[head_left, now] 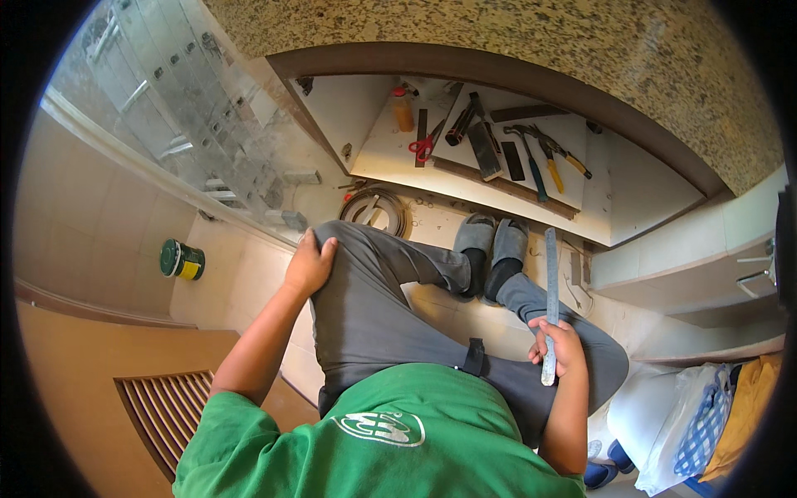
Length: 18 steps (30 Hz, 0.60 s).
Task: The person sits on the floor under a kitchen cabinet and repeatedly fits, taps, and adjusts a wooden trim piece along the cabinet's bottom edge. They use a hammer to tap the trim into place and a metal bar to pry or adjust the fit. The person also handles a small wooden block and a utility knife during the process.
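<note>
My left hand [310,265] lies on top of my left knee, its fingers resting over the grey trouser cloth with nothing in it. Over my right thigh, my right hand [561,342] is closed around the near end of a long, flat grey strip [551,274], which points away from me and may be a metal ruler. Ahead stands an open cabinet [382,162] with tools on its white floor: red-handled scissors [422,148], a claw hammer [531,166] with a teal grip, yellow-handled pliers [551,162] and a broad dark blade-like piece [485,149].
A speckled stone countertop [498,29] overhangs the cabinet. Beside my left foot lies a coil of dark edging strip [398,217]. A green tub [181,260] sits further left near a glass panel [158,108]. Bags and cloths [706,415] are piled at right.
</note>
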Motion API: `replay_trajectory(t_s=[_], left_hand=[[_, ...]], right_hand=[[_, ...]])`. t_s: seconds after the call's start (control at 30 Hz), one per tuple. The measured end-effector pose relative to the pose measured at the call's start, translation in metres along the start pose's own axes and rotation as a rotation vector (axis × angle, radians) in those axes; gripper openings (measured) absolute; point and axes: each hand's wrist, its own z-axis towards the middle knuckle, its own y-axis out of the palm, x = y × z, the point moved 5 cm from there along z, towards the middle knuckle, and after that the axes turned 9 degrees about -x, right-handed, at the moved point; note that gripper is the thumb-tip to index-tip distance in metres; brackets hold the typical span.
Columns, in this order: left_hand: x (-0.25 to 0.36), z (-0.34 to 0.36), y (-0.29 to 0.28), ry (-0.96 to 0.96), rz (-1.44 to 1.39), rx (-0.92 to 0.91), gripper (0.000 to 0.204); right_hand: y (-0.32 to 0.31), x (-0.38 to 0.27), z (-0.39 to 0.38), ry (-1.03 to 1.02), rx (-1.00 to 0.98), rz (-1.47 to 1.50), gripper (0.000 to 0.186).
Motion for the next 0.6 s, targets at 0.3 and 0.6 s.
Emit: replay_trajectory(t_s=[0.3, 0.6], left_hand=[[0.136, -0.064, 0.035, 0.452, -0.288, -0.77, 0.034], [0.307, -0.183, -0.038, 1.518, -1.248, -1.528, 0.043]], right_hand=[[-0.02, 0.023, 0.018, 0.05, 0.119, -0.044, 0.031], [-0.027, 0.034, 0.026, 0.061, 0.157, -0.016, 0.027]])
